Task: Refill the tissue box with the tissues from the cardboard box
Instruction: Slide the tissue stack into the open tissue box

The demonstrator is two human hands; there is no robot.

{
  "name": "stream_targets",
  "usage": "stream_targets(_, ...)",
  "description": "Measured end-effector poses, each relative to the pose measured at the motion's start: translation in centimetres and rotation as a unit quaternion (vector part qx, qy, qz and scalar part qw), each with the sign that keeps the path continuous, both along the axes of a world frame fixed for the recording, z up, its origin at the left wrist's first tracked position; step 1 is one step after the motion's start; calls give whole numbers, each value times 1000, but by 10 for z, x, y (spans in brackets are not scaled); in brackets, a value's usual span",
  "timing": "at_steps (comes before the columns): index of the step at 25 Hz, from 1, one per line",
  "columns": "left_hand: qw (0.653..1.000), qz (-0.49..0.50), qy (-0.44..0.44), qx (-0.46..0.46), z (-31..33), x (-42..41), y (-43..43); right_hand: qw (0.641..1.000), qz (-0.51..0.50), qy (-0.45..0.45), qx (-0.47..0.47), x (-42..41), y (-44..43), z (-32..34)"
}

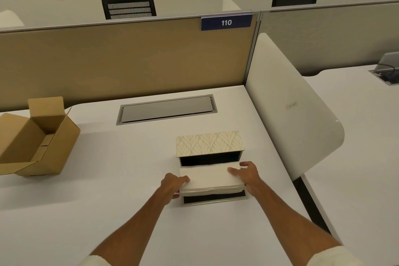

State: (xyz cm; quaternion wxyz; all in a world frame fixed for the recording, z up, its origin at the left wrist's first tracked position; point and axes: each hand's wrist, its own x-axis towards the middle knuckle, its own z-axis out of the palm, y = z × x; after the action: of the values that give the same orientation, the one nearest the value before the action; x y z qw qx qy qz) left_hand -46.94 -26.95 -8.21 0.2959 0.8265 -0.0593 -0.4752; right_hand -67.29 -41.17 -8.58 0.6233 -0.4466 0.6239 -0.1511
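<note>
A white stack of tissues [208, 176] is held between both hands just above the open tray of the tissue box [213, 199], whose black inside shows in front. My left hand [172, 185] grips the stack's left end and my right hand [248, 174] grips its right end. The box's leaf-patterned lid [209, 143] stands open behind the stack, dark inside. The brown cardboard box [36, 142] sits at the far left of the desk, flaps open, with nothing visible inside.
A grey cable hatch [166, 109] is set into the white desk [108, 179] behind the tissue box. A tan partition with a "110" sign [226, 22] closes the back. A white curved divider [289, 110] stands right.
</note>
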Motion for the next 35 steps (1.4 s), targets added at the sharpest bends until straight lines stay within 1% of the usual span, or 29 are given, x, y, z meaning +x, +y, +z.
stream_targets(9,999,-22,-37,5,1,-3,-5,1000,-11,-1,-7,1,1,2)
stream_targets(16,998,-28,-47,8,-2,-3,-9,1000,-6,-1,-12,0,-1,3)
stream_targets(19,999,-29,-42,11,-3,-3,-9,1000,3,17,-8,2,-1,2)
stream_targets(23,1000,-17,-25,-1,-1,-3,-10,997,26,77,-20,9,-4,9)
stream_targets(26,1000,-9,-11,-6,0,-3,-13,992,56,110,-2,14,-5,14)
stream_targets(35,1000,-1,8,4,6,-7,-16,993,66,95,41,17,-4,22)
